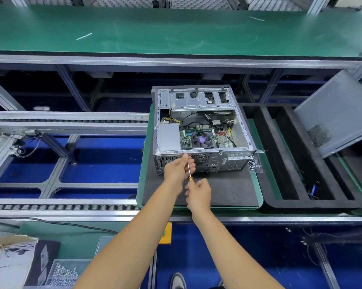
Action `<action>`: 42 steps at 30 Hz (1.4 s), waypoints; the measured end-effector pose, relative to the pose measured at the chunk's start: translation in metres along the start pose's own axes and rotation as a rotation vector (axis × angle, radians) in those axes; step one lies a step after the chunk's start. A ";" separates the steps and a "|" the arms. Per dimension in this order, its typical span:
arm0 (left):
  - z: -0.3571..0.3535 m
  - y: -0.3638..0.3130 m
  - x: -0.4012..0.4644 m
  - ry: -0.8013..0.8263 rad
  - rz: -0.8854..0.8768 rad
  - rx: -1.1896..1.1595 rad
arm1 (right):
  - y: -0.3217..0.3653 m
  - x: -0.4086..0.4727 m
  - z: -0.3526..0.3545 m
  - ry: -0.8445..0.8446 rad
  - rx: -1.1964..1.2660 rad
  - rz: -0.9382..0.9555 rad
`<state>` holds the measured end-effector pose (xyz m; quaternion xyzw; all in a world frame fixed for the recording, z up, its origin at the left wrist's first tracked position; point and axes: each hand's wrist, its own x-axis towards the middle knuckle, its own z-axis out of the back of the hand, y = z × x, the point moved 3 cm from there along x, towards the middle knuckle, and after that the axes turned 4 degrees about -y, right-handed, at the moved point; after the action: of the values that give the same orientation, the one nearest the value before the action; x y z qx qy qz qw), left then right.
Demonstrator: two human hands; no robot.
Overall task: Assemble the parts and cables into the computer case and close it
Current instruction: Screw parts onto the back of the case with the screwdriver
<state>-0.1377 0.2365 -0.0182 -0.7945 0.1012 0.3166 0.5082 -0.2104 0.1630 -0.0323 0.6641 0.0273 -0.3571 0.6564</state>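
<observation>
An open grey computer case (241, 130) lies on its side on a dark foam pad (217, 190). Its motherboard, round CPU fan (201, 140), silver power supply (169, 137) and loose cables show inside. My right hand (197, 193) grips the orange handle of a thin screwdriver (189, 168). The tip of the tool points at the case's rear panel, near the top edge. My left hand (179, 167) pinches the metal shaft close to the tip and touches the rear panel. The grey side panel (330, 113) leans upright at the right.
A black foam tray with long slots (280, 155) stands right of the case, with blue cables in it. A small bag of screws (253, 163) lies by the case's right rear corner. A clear box of screws (65, 272) sits at lower left. Conveyor rails (67, 124) run left.
</observation>
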 end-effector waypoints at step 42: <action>0.026 0.003 -0.010 0.357 0.003 0.340 | -0.020 -0.031 0.009 -0.158 -0.531 0.245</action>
<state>-0.1577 0.2562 -0.0219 -0.7408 0.2425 0.1506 0.6081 -0.2473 0.1711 -0.0330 0.4379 -0.0116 -0.3061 0.8453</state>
